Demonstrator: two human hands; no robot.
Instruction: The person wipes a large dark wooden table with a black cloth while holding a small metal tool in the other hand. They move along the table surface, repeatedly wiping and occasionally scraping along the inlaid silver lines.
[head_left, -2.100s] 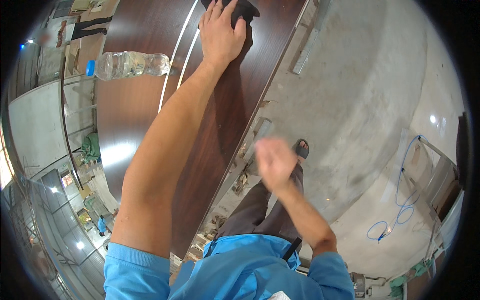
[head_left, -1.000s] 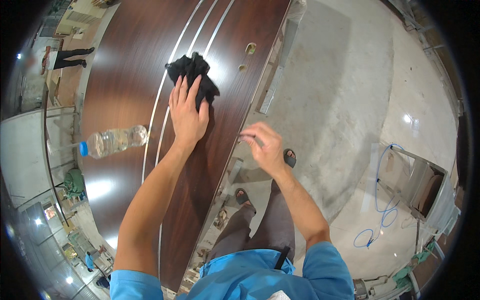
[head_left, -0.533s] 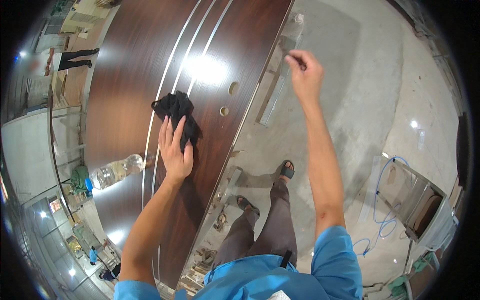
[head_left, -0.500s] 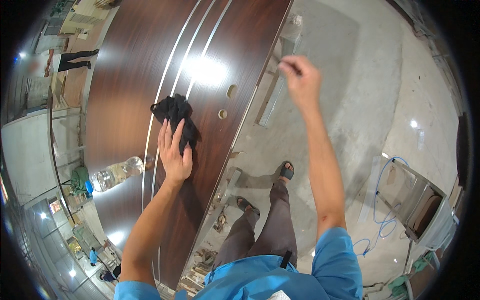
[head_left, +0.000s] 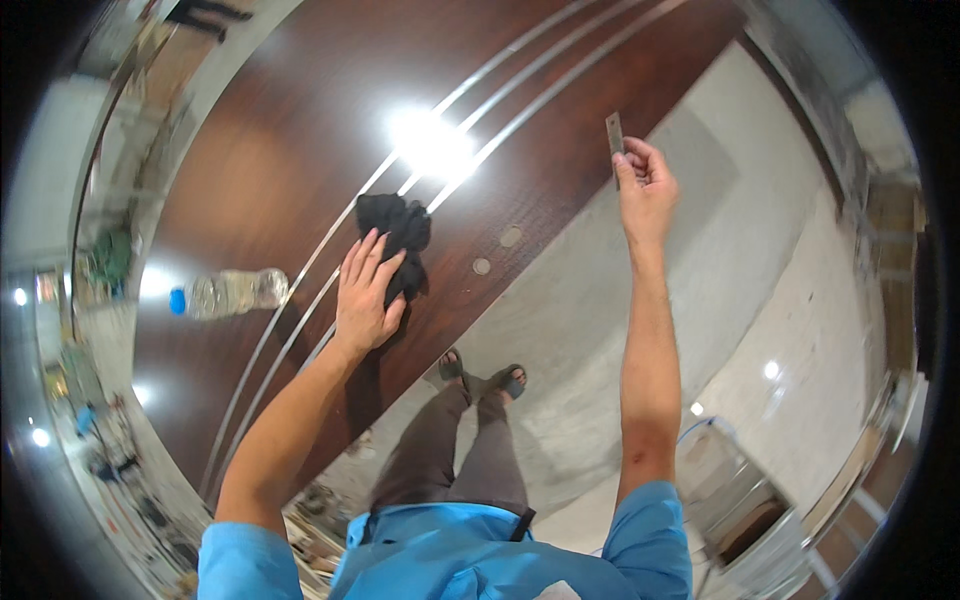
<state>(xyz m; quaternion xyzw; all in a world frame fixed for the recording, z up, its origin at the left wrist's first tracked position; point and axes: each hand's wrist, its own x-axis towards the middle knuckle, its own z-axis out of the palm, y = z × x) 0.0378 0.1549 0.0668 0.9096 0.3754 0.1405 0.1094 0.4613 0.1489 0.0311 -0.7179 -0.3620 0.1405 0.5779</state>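
My left hand [head_left: 368, 300] bears down on a bunched black cloth [head_left: 405, 240], its fingers slightly apart and bent over it. The cloth lies on a glossy dark brown wood-grain panel [head_left: 270, 150], across pale inlaid strips. To the right, my right hand [head_left: 648, 190] is raised near the panel's right edge. Between thumb and fingers it pinches a short, flat, greyish metal strip [head_left: 614, 132] with a small hole near its upper end. Left of my left hand, a clear plastic bottle [head_left: 240, 292] with a blue cap lies on its side, partly filled with liquid.
Two round cut-outs [head_left: 481, 267] mark the panel near its right edge. Grey concrete floor [head_left: 570, 330] extends beyond that edge. A metal-framed box [head_left: 745, 510] stands at lower right, with a blue hose [head_left: 708, 422] beside it. At upper left, part of another person's dark-clothed legs [head_left: 208, 14] shows.
The whole view has turned, so the panel slants more to the right. My right hand has turned, and the metal strip in it now shows clearly. My left hand stays on the black cloth.
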